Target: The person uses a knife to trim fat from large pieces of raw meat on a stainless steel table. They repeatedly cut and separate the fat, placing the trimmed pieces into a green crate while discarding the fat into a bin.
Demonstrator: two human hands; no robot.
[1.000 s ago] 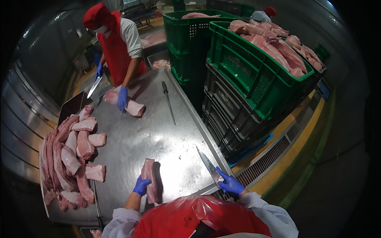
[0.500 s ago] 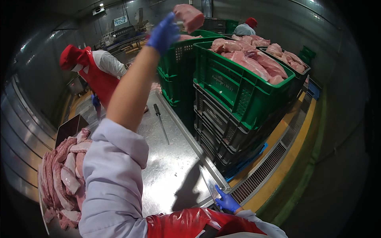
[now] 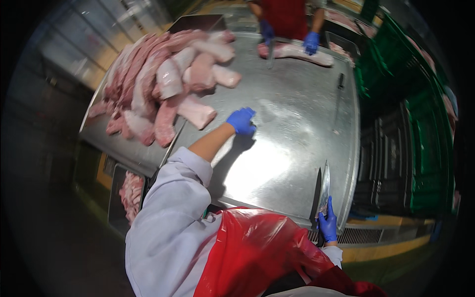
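My left hand [image 3: 241, 120], in a blue glove, is over the steel table [image 3: 284, 109] with loosely bent fingers and no meat in it, just right of a large pile of pale pink meat pieces [image 3: 168, 76]. At the table's lower right, my right hand [image 3: 327, 220], also gloved, grips a long knife [image 3: 326, 180] that points away from me, blade near the tabletop. Farther up the right side lies a dark-handled rod [image 3: 339, 86].
Across the table, a co-worker [image 3: 284, 17] in a red apron handles a long meat piece [image 3: 319, 58] with a knife. Stacked green crates [image 3: 420, 143] and dark crates [image 3: 376, 163] stand to the right. A bin of scraps [image 3: 130, 195] is at lower left.
The meat piece that my left hand held and raised toward the crates has left it, and that hand has come down beside the pile. The view has turned toward the table.
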